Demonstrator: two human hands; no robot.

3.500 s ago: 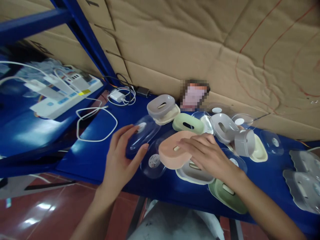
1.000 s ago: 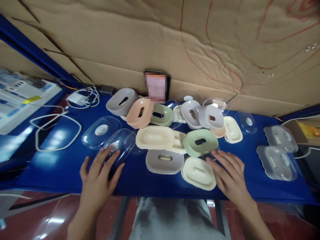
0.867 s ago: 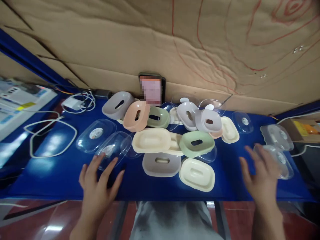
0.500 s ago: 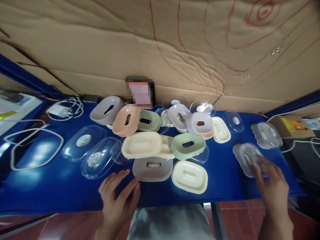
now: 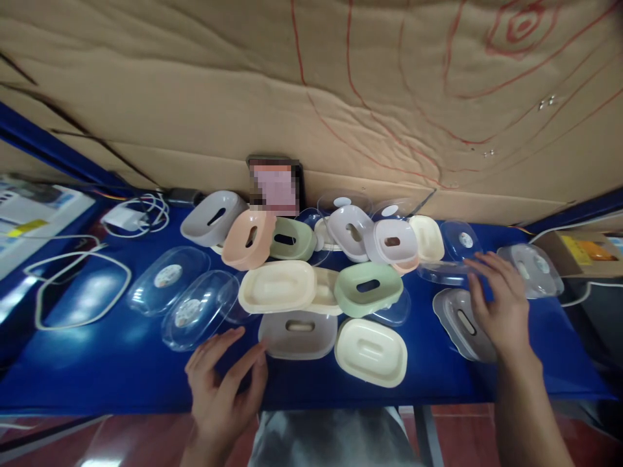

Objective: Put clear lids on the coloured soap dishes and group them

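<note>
My right hand (image 5: 501, 298) pinches a clear plastic lid (image 5: 442, 274) by its right end, and the lid is tilted nearly edge-on. Below that hand lies a grey soap box (image 5: 457, 318) with a slot in its middle, partly hidden by the wrist. My left hand (image 5: 226, 366) has its fingers spread beside another grey soap box (image 5: 298, 337), holding nothing. Right of that box is a cream tray (image 5: 370, 351). Beyond it stand a green soap box (image 5: 368, 290) and a cream tray (image 5: 277, 287).
Two clear lids (image 5: 168, 277) lie at left near white cables (image 5: 78, 324). Peach (image 5: 248, 240), green and lilac boxes cluster at the back before a tablet-like device (image 5: 276, 188). A lidded grey box (image 5: 530, 269) and a cardboard carton (image 5: 591, 256) stand at right.
My right hand has lifted the clear lid off the grey soap box and moved it up and left. The box is now uncovered. My left hand stays nearly still.
</note>
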